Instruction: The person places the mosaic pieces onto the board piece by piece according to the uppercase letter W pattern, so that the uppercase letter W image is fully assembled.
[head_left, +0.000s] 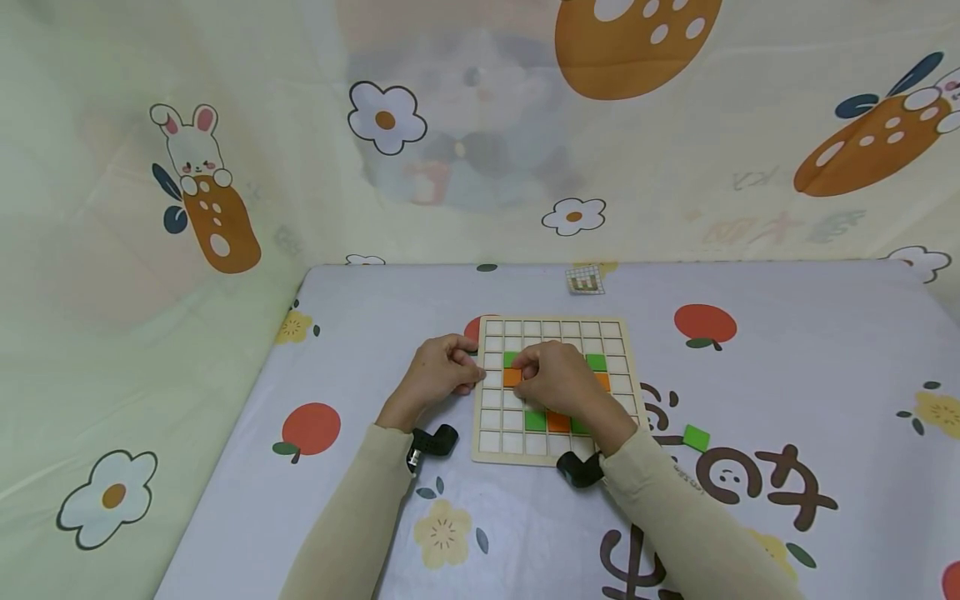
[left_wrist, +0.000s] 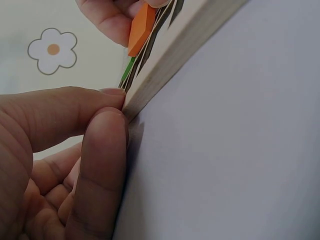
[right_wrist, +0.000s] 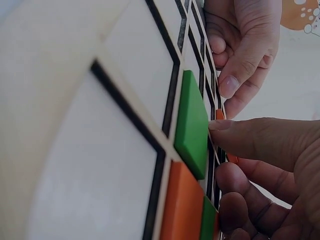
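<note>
A pale wooden grid board (head_left: 491, 442) lies on the table. My left hand (head_left: 441, 371) pinches its left edge between thumb and a finger; the left wrist view shows those fingertips at the rim. Over the board, my right hand (head_left: 558, 379) has thumb and fingertip at opposite sides of an orange tile (left_wrist: 142, 30) near the left columns. Just beyond that tile sits a green tile (head_left: 510, 359). Another green tile (head_left: 596, 362) and an orange tile (head_left: 602, 382) show at right. A lower row holds green (right_wrist: 191, 125) and orange tiles; the right hand hides some cells.
A loose green square (head_left: 696, 437) lies on the tablecloth right of the board. Behind the board is a small printed grid card (head_left: 585, 281). A patterned cloth wall (head_left: 480, 233) rises at the table's back edge, and another stands at left.
</note>
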